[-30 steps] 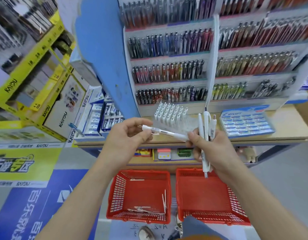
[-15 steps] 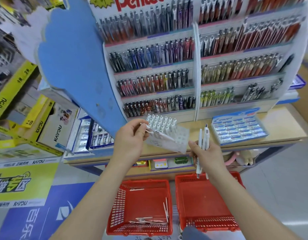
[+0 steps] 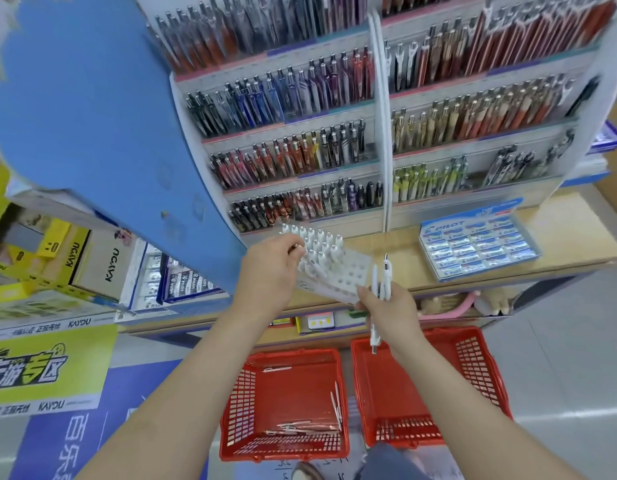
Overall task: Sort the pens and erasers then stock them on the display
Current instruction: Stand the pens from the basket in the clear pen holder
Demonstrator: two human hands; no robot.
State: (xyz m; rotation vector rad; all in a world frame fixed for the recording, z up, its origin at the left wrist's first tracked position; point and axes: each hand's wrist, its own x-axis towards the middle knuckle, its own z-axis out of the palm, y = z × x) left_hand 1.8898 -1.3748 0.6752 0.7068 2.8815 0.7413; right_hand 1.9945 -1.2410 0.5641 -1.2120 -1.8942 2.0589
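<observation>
My right hand [image 3: 390, 310] grips a small bunch of white pens [image 3: 381, 282] upright below the shelf edge. My left hand [image 3: 269, 268] pinches one white pen, mostly hidden by my fingers, at a clear holder [image 3: 341, 271] with rows of holes, part filled with white pens [image 3: 315, 242]. The holder stands tilted on the wooden shelf [image 3: 559, 233]. A box of Pilot erasers [image 3: 476, 244] lies to the right on that shelf. Tiered rows of coloured pens [image 3: 300, 157] fill the display behind.
Two red baskets sit on the floor below: the left basket [image 3: 237, 393] holds a few white pens, the right basket [image 3: 473, 368] shows none. A blue display side panel [image 3: 92, 126] juts out at left. Yellow Kayou boxes [image 3: 57, 258] stack at far left.
My left hand has carried its single white pen away from my right hand and up to the clear holder. The right hand stayed low with its bunch. My view tilted up.
</observation>
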